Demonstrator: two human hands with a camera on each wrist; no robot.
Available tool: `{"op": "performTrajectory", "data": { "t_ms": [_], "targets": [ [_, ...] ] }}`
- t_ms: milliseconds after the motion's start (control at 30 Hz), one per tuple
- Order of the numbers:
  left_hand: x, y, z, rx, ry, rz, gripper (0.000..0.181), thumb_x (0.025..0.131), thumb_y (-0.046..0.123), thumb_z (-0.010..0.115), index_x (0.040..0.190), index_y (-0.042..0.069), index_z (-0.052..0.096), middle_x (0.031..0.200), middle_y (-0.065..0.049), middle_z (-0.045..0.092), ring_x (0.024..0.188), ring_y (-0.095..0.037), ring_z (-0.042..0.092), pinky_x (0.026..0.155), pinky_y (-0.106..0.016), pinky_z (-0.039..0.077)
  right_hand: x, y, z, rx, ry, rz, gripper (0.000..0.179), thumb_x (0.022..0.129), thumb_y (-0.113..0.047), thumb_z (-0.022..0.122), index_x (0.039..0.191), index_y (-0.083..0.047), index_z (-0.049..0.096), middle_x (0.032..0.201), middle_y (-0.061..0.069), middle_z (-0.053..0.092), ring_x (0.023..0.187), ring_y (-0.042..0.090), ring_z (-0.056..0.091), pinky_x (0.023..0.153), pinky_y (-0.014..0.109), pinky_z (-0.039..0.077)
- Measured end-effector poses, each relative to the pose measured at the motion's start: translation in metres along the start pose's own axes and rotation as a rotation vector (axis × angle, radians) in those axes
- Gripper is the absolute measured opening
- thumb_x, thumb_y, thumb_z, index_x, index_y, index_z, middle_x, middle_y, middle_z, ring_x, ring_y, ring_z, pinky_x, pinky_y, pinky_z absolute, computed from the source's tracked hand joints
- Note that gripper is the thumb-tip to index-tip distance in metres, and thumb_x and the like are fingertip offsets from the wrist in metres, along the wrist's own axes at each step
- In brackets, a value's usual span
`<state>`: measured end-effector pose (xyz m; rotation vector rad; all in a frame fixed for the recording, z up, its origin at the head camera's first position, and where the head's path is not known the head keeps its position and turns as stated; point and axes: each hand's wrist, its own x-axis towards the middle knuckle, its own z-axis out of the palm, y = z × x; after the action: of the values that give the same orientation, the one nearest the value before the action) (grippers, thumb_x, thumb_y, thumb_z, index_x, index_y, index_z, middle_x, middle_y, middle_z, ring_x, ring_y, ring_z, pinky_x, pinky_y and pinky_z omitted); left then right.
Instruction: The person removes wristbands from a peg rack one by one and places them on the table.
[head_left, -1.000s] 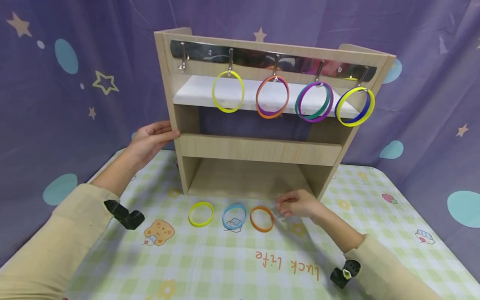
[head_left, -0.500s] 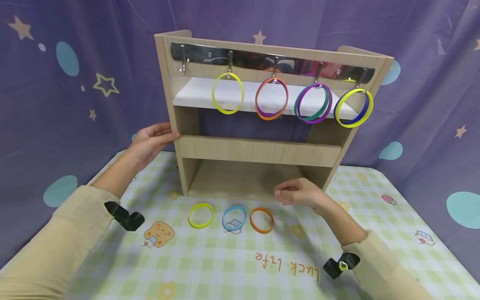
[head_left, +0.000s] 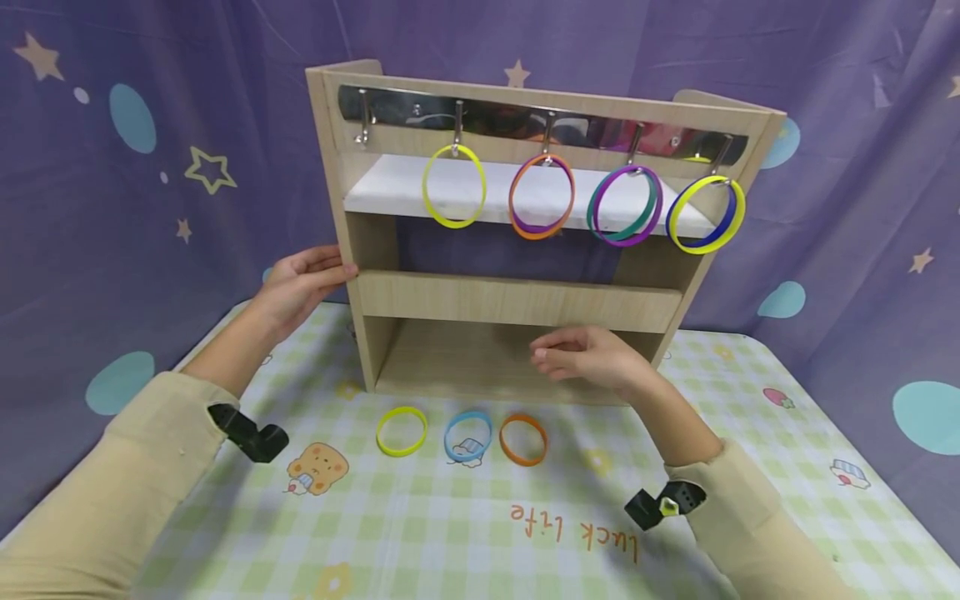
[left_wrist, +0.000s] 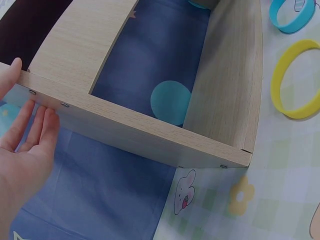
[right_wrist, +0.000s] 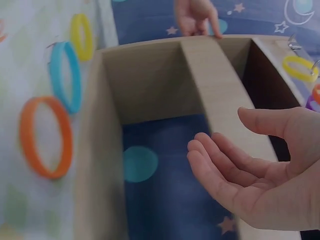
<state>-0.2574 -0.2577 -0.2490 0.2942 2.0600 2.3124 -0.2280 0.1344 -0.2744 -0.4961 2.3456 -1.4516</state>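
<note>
My left hand (head_left: pixel 296 287) holds the left side panel of a light wooden shelf unit (head_left: pixel 517 302), its thumb on the front edge and its fingers against the outer side. My right hand (head_left: pixel 588 358) hovers in front of the lower compartment, fingers loosely bent, holding nothing. On the tablecloth before the unit lie a yellow wristband (head_left: pixel 380 433), a blue wristband (head_left: pixel 447 437) and an orange wristband (head_left: pixel 504 446). Other bands hang from hooks above: a single yellow band (head_left: pixel 483 185), an orange band (head_left: pixel 512 212) with purple, a purple band (head_left: pixel 660 208) with green, a yellow band (head_left: pixel 741 212) with dark blue.
A shiny metal hook rail (head_left: pixel 517 121) runs along the unit's top; its leftmost hook (head_left: pixel 364 121) bears no band. Behind it is a white shelf board (head_left: pixel 405 179). A checked tablecloth (head_left: pixel 420 533) covers the table, and a purple curtain (head_left: pixel 187 275) stands behind.
My right hand has risen from beside the orange wristband on the table to in front of the unit's lower compartment. My left hand stays on the side panel. The bands have not moved.
</note>
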Motion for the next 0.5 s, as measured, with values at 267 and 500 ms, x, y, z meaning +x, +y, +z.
{"op": "performTrajectory", "data": {
  "t_ms": [267,500],
  "targets": [
    [0.000,0.000,0.000,-0.012,-0.005,-0.002,0.077,0.090,0.005,0.066,0.150,-0.006,0.020,0.108,0.008,0.060,0.097,0.000,0.063,0.087,-0.009,0.051,0.003,-0.031,0.005,0.027,0.011,-0.059,0.035,0.096,-0.013,0.058,0.126,0.006,0.057,0.116,0.020,0.066,0.094,0.008,0.066,0.090,0.030,0.058],
    [-0.001,0.001,0.000,-0.006,-0.006,-0.005,0.077,0.090,0.006,0.066,0.150,-0.006,0.020,0.108,0.008,0.059,0.097,0.000,0.062,0.087,-0.009,0.051,0.004,-0.057,0.008,0.008,0.015,-0.136,0.035,0.096,-0.013,0.057,0.126,0.006,0.058,0.122,0.023,0.065,0.101,0.015,0.067,0.091,0.030,0.058]
  ]
}}
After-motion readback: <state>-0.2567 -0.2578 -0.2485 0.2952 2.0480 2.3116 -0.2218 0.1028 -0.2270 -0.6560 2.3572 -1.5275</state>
